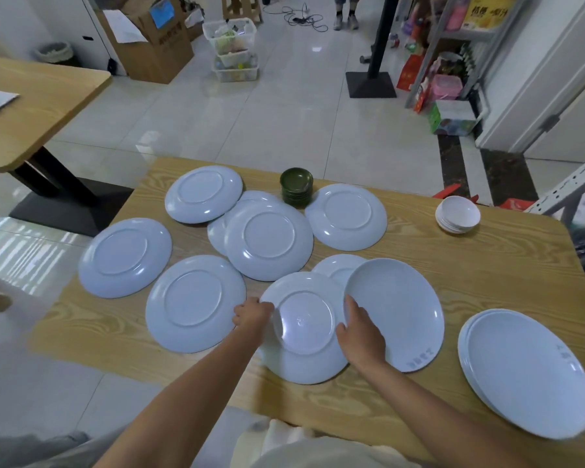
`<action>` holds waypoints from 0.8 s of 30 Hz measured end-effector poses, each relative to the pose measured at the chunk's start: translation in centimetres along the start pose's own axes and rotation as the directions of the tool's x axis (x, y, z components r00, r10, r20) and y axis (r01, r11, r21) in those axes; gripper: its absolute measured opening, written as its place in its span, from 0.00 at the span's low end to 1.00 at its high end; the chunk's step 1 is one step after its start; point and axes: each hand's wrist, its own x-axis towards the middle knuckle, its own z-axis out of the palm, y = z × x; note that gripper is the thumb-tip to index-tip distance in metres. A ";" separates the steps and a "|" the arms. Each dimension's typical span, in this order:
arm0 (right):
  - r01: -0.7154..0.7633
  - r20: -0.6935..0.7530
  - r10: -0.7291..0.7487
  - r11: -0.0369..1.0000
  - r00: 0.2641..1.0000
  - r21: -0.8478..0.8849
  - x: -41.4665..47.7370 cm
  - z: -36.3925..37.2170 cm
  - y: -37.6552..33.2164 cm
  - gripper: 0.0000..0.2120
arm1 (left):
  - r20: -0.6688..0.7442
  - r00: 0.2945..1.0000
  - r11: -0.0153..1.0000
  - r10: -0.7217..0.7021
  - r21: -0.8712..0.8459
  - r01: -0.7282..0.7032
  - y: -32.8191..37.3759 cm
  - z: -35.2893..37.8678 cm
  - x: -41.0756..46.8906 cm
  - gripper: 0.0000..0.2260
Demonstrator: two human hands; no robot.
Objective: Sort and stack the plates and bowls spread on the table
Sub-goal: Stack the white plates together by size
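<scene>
Several pale blue plates lie upside down on the wooden table (487, 265). My left hand (252, 315) grips the left rim of the nearest upturned plate (304, 349). My right hand (360, 332) holds the left edge of a face-up plate (399, 305) that leans tilted over that one and over another plate (335, 270) behind. A stack of face-up plates (527, 373) sits at the front right. Dark green small dishes (296, 185) are stacked at the far edge. White small bowls (457, 214) are stacked at the far right.
Other upturned plates lie at the left (125, 256), front left (193, 302), centre (267, 241), far left (203, 192) and far right (347, 216). A second wooden table (31, 106) stands left. Boxes, baskets and shelves line the room behind.
</scene>
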 end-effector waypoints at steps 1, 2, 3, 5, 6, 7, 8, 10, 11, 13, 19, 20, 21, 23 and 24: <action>0.008 -0.013 -0.009 1.000 1.000 -0.026 -0.1 0.2 0.1 0.29 | 0.025 1.000 1.000 -0.016 -0.012 0.016 0.0 -0.2 0.4 0.21; 0.021 -0.028 -0.022 0.998 0.999 -0.056 -0.2 0.5 0.1 0.30 | 0.049 0.998 0.999 -0.043 -0.025 0.044 -0.1 -0.4 0.6 0.23; 0.040 -0.043 -0.045 0.994 0.998 -0.100 -0.5 0.7 0.1 0.31 | 0.070 0.995 0.996 -0.067 -0.051 0.070 -0.2 -0.5 1.0 0.26; 0.104 -0.066 -0.123 0.967 0.990 -0.233 -1.0 0.9 -0.2 0.32 | 0.134 0.988 0.976 -0.079 -0.192 0.104 -0.4 -1.0 1.5 0.25; 0.164 -0.088 -0.198 0.940 0.976 -0.298 -1.3 1.0 -0.2 0.34 | 0.169 0.984 0.954 -0.062 -0.280 0.108 -0.6 -1.3 1.6 0.20; 0.230 -0.102 -0.282 0.905 0.954 -0.357 -1.4 1.2 -0.1 0.36 | 0.205 0.978 0.933 -0.037 -0.344 0.108 -0.8 -1.5 1.7 0.15; 0.278 -0.106 -0.351 0.864 0.930 -0.420 -1.4 1.6 0.2 0.39 | 0.235 0.972 0.925 -0.011 -0.368 0.099 -0.8 -1.9 1.6 0.12; 0.343 -0.093 -0.443 0.795 0.892 -0.500 -1.6 2.2 0.6 0.45 | 0.263 0.964 0.927 0.049 -0.371 0.054 -0.8 -2.5 1.6 0.10; 0.379 -0.068 -0.476 0.771 0.877 -0.512 -1.7 2.4 0.9 0.47 | 0.265 0.961 0.922 0.072 -0.386 0.037 -0.7 -2.8 1.7 0.09; 0.445 -0.024 -0.534 0.727 0.845 -0.523 -2.0 2.5 1.0 0.51 | 0.285 0.954 0.899 0.095 -0.437 0.041 -0.2 -3.7 1.5 0.06; 0.538 -0.022 -0.627 0.685 0.779 -0.492 -2.7 2.5 1.2 0.53 | 0.360 0.922 0.780 0.144 -0.614 0.118 0.9 -6.4 1.2 0.12; 0.538 -0.040 -0.628 0.697 0.777 -0.474 -2.8 2.4 1.0 0.53 | 0.377 0.915 0.771 0.143 -0.622 0.136 0.9 -6.7 1.2 0.12; 0.529 -0.062 -0.616 0.719 0.785 -0.450 -2.9 2.2 0.7 0.53 | 0.400 0.904 0.767 0.150 -0.624 0.149 0.9 -7.0 1.2 0.12; 0.522 -0.118 -0.607 0.754 0.786 -0.398 -2.9 1.8 -0.1 0.47 | 0.423 0.887 0.773 0.185 -0.621 0.135 0.8 -7.7 1.3 0.13; 0.532 -0.170 -0.625 0.753 0.762 -0.387 -2.8 1.4 -0.4 0.40 | 0.416 0.887 0.771 0.199 -0.626 0.120 0.9 -8.0 1.4 0.12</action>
